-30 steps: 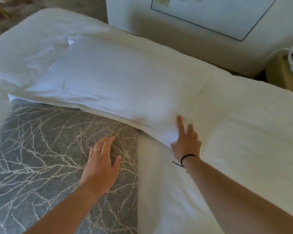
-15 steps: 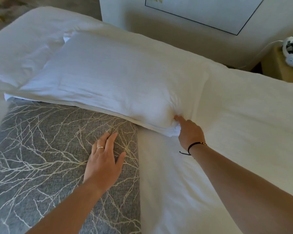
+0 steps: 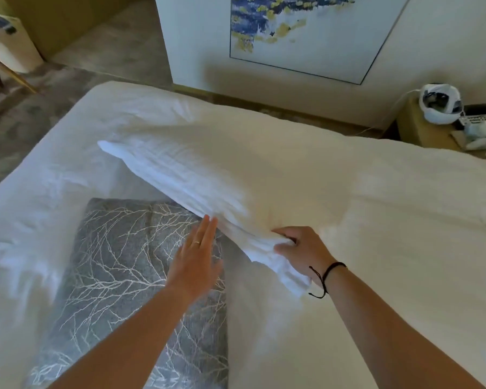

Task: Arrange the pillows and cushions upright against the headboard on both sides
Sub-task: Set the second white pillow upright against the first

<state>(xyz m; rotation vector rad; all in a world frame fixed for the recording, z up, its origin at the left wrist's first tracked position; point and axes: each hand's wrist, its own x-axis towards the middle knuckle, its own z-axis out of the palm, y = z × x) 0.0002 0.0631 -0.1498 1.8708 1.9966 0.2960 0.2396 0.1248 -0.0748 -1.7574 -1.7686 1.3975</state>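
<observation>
— Two hands are working at the bed edge. Where is the plump white rectangular pillow (image 3: 197,175) lying?

— It is lying slantwise on the wide white bedsheet (image 3: 390,220), its near corner raised off the sheet and its long edge overlapping the top of the grey fabric cushion with a pale branch pattern (image 3: 118,265).

— What is the right hand (image 3: 303,251) doing?

— It is gripping that near corner, fingers curled into bunched white fabric. A black cord bracelet (image 3: 324,276) is circling the wrist.

— And the left hand (image 3: 197,259)?

— It is resting flat on the cushion, fingers straight and together, tips touching the pillow's edge, holding nothing. A ring is showing on one finger.

— Surroundings?

— A framed blue-and-yellow painting (image 3: 306,29) is hanging on the wall beyond the bed; a yellowish bedside table (image 3: 421,127) is standing to the right, carrying a white rounded object, too blurred to identify.
</observation>
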